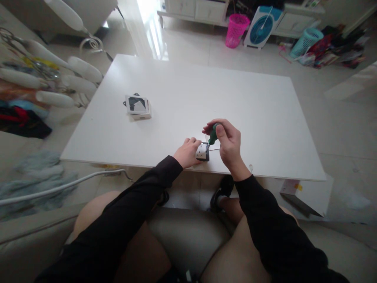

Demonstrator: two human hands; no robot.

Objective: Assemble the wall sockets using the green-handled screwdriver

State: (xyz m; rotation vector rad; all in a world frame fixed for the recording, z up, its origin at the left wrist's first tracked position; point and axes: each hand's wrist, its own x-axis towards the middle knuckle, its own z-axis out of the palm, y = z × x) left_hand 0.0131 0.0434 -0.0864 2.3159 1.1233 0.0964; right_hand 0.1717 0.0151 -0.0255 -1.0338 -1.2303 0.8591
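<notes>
My left hand (188,152) grips a white wall socket (201,151) with a dark edge, close to the near edge of the white table (250,106). In my right hand (228,143) is a screwdriver (213,134) with a green handle, tilted so its shaft points down at the socket's right side. Whether the tip sits in a screw is too small to tell. A thin strip lies on the table just right of the socket, partly behind my right hand.
On the table's left part, a small stack of white frames and dark plates (138,105) lies. White lamp arms (85,68) reach over the table's left edge. Beyond it stand a pink basket (236,31), a blue-white fan (260,29) and a teal basket (306,41).
</notes>
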